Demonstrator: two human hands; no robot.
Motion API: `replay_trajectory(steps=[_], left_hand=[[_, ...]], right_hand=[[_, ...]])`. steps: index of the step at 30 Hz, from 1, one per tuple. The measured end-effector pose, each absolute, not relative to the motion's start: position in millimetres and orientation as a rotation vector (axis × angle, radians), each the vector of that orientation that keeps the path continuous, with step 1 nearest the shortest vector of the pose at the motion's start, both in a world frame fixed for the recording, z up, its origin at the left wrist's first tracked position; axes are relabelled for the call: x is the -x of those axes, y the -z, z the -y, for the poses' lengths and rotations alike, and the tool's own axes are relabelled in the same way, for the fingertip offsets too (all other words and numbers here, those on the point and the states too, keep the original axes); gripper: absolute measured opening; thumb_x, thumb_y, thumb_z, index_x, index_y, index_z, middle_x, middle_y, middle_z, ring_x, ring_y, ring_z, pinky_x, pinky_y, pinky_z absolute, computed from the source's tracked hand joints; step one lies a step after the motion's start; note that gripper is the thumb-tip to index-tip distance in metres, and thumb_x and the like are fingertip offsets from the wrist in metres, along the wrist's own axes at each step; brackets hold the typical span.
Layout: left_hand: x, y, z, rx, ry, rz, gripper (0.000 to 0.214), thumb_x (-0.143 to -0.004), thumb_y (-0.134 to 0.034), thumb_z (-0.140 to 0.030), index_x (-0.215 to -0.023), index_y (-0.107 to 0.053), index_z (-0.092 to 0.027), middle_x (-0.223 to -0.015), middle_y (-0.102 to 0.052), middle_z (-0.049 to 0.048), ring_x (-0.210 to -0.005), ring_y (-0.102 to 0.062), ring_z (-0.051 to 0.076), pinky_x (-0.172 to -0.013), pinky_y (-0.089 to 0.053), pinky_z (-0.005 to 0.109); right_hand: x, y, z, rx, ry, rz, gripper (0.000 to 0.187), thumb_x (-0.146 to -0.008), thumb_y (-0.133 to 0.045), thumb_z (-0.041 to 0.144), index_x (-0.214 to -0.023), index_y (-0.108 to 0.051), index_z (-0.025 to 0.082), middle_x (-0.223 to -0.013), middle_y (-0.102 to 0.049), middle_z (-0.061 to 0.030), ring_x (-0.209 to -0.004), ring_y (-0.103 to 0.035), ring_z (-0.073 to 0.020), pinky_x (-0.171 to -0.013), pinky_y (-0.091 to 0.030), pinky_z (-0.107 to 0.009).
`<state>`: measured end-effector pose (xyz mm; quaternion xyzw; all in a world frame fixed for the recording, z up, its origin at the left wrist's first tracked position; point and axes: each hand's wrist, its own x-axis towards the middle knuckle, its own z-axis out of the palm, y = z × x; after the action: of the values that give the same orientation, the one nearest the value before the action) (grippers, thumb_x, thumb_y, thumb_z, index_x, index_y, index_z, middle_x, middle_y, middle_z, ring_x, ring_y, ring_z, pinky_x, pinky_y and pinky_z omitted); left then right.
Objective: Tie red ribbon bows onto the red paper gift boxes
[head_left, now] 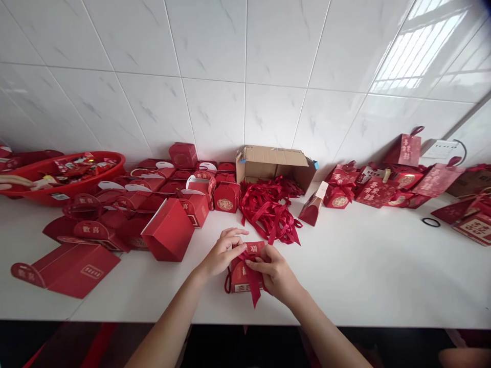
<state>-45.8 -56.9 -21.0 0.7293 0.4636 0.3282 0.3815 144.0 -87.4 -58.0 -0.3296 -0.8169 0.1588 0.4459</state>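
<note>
A small red gift box (240,273) with gold print stands near the table's front edge, between my two hands. Around its upper part runs a red ribbon (253,283), one tail hanging down the front. My left hand (226,250) pinches the ribbon at the box's upper left, thumb against fingers. From the right, my right hand (275,268) grips the ribbon near its middle with thumb and index finger. A dark red cord handle shows at the box's left side. Just behind the box lies a tangled pile of red ribbons (268,207).
An open cardboard carton (276,153) stands behind the ribbons. Several red boxes (169,230) crowd the left, with a red basin (111,166) of wrapped sweets beyond. Ribboned boxes (339,191) line the right back; a black ring (430,222) lies before them. A tiled wall closes the back.
</note>
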Motion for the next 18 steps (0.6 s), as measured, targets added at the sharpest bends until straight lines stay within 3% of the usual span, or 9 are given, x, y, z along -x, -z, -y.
replay_trajectory(steps=[9,14,18], left_hand=[[32,15,46,-2.032,-0.848,-1.2,0.024,-0.088,-0.046,-0.029,-0.071,-0.063,-0.023,-0.122,-0.06,0.0028,-0.121,-0.043,0.024,-0.099,-0.041,0.044],[17,8,46,-2.029,-0.82,-1.242,0.026,-0.089,-0.044,-0.029,-0.075,-0.066,-0.024,-0.118,-0.062,0.0011,-0.121,-0.045,0.024,-0.105,-0.033,0.047],[17,0,56,-2.038,-0.811,-1.244,0.022,-0.088,-0.044,-0.029,-0.083,-0.064,-0.023,-0.11,-0.063,0.0049,-0.112,-0.052,0.022,-0.094,-0.044,0.04]], right_hand=[[-144,58,87,0.866,-0.417,2.105,0.039,-0.097,-0.035,0.02,-0.1,-0.073,0.024,-0.079,-0.048,-0.0068,-0.074,-0.044,-0.0159,-0.062,-0.046,-0.03],[-142,55,88,0.892,-0.471,2.122,0.036,-0.096,-0.038,0.022,-0.096,-0.074,0.024,-0.081,-0.049,-0.0075,-0.077,-0.045,-0.0176,-0.063,-0.046,-0.031],[-143,53,88,0.882,-0.615,2.056,0.03,-0.095,-0.042,0.027,-0.097,-0.073,0.024,-0.086,-0.053,-0.0082,-0.083,-0.05,-0.0194,-0.07,-0.05,-0.035]])
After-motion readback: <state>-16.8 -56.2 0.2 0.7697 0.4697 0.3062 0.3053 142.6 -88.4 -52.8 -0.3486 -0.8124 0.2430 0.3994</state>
